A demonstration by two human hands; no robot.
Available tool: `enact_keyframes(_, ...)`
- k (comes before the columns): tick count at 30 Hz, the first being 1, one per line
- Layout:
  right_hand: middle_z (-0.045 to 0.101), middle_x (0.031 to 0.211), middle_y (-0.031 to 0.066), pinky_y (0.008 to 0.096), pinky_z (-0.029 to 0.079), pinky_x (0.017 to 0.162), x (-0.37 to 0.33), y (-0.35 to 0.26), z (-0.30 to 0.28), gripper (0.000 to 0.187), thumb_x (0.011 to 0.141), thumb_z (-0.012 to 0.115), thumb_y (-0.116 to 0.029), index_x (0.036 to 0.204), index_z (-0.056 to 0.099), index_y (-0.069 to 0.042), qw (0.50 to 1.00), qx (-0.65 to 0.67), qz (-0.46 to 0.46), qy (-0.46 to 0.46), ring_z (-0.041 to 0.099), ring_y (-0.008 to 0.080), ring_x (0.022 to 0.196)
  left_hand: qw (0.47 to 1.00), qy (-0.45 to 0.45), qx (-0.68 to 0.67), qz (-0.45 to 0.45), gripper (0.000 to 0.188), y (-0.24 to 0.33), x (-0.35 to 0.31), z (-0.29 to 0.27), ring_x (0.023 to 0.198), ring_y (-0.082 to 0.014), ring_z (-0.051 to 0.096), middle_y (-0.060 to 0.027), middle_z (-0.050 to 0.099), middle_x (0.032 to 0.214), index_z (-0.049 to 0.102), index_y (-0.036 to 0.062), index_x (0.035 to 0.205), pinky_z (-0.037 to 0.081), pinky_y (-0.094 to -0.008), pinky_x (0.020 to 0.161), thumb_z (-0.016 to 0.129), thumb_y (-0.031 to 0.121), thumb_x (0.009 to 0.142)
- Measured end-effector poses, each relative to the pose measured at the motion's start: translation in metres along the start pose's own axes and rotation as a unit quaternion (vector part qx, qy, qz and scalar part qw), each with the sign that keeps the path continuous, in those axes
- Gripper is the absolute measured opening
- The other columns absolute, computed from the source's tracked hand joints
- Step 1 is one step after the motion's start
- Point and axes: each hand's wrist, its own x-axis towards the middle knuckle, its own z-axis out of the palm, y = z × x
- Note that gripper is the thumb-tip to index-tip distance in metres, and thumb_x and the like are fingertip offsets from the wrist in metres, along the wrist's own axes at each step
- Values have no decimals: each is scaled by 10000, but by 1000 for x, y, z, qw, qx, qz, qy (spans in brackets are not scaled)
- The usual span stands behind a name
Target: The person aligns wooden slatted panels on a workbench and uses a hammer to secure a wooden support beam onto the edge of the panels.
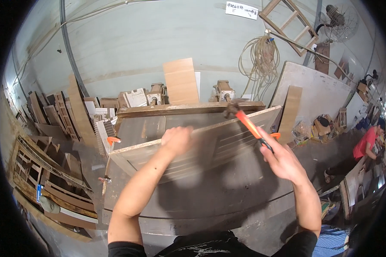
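Observation:
A wooden door panel (240, 139) with recessed slats stands on its long edge across the worktable (210, 201), its narrow edge facing up. My left hand (176, 140) is closed over that upper edge, left of the middle, slightly blurred. Whether anything small sits in its fingers is hidden. In my right hand (284, 162) is a hammer (249, 124), gripped by its orange and black handle. The hammer's dark head is raised near the right part of the panel's edge and smeared by motion. Orange clamp-like pieces (113, 140) show near both ends of the panel.
Behind the panel runs a long wooden beam (188, 109), with two metal cylinders (157, 95) beyond it. Stacked wooden frames (55, 188) fill the left side. A coiled hose (261, 53) hangs on the wall. Another person in a red shirt (364, 142) is at far right.

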Motion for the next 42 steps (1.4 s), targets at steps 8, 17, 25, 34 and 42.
enact_keyframes(8,704,1110,205,424,515,882,25,-49,-9,519,1014,543,-208,1515,411,-248,987,-103,40,-119,681,402,977,999,-5,-12,-38,492,10,-8,-7,903,-369,699,-169,730,912,693,72,957,552,-481,815,641,555,882)
enact_keyframes(17,656,1206,238,425,518,901,23,-8,33,534,1011,544,-223,1520,389,-267,977,-103,-183,29,674,408,999,1000,-9,-6,-23,500,21,-5,-18,878,-370,703,-184,726,895,688,74,950,557,-487,788,646,566,873)
enact_keyframes(25,655,1244,234,406,490,977,36,-60,-20,494,1042,502,-205,1522,391,-180,979,90,-85,163,661,344,1130,1000,5,4,-26,492,11,-1,-12,872,-377,704,-182,725,884,672,69,968,559,-493,788,650,552,875)
enact_keyframes(34,609,1323,231,443,492,965,41,-20,-3,524,1029,531,-230,1526,377,-165,992,-62,-39,-104,640,366,1154,999,0,15,-38,480,9,-2,-3,902,-378,699,-175,727,887,670,75,968,552,-499,797,629,547,886)
enact_keyframes(42,690,1141,194,408,502,916,45,-34,-15,510,1033,497,-194,1529,380,-174,975,68,-70,202,674,366,1055,999,-16,13,-44,516,20,-2,-15,913,-379,697,-169,729,888,667,76,984,548,-502,808,597,579,891)
